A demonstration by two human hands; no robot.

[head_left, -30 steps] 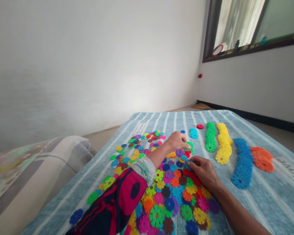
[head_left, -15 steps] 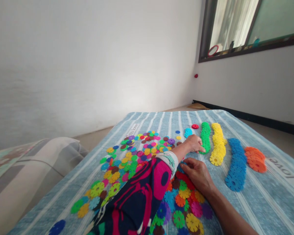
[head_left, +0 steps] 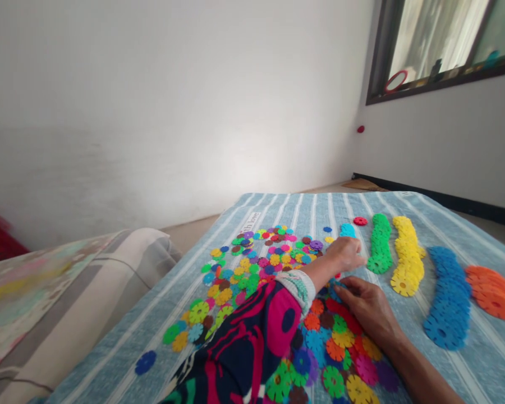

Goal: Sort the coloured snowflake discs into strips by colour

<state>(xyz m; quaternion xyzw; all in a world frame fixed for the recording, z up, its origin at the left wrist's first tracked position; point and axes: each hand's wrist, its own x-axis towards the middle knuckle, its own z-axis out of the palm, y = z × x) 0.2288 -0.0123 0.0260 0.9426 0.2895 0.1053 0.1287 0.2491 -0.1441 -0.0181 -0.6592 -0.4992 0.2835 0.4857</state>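
My left hand point(head_left: 345, 254), in a patterned sleeve point(head_left: 252, 331), hovers with curled fingers just left of the near end of a row of overlapping green notched discs point(head_left: 380, 244). No disc shows in it. Below it, my right hand point(head_left: 372, 306) has its thumb and fingers pinched at a blue disc point(head_left: 335, 292), partly hidden. Red discs point(head_left: 340, 314) lie beside and under its palm. Mixed notched plastic discs point(head_left: 252, 269) spread across the cloth around the left forearm. More loose discs point(head_left: 334, 379) lie below the right hand.
Rows of yellow discs point(head_left: 407, 258), blue discs point(head_left: 448, 297) and orange discs point(head_left: 492, 292) lie to the right. Small light-blue discs point(head_left: 347, 230) and red discs point(head_left: 360, 221) lie farther back. A striped cloth point(head_left: 122, 336) covers the surface; bedding point(head_left: 88, 280) is at left.
My left hand has drawn back left from the green row, and the row's near disc now shows whole. The right hand stays at the same spot. The view has turned left.
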